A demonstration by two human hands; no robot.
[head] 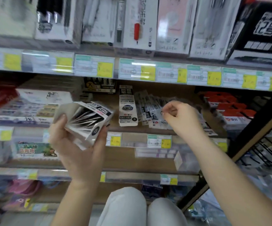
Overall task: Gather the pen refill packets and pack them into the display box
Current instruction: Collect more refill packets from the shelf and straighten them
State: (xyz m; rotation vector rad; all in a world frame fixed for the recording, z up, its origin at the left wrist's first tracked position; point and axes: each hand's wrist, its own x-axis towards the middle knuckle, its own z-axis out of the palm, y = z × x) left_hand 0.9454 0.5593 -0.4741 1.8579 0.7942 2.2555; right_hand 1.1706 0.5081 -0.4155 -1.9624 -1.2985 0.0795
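My left hand (76,144) grips a black-and-white display box (84,121), tilted with its open top toward me, in front of the middle shelf. Several pen refill packets (150,110) lie fanned out on the wooden shelf (172,88) to the right of the box. One white packet (128,106) lies straight, nearest the box. My right hand (179,116) hovers over the fanned packets with fingers curled; blur hides whether it pinches one.
Upright pen boxes (171,25) fill the shelf above, over a strip of yellow price labels (146,72). Red boxes (230,108) sit right of the packets, pencil boxes (34,106) to the left. A black shelf frame (249,139) slants at right. My knees (141,209) are below.
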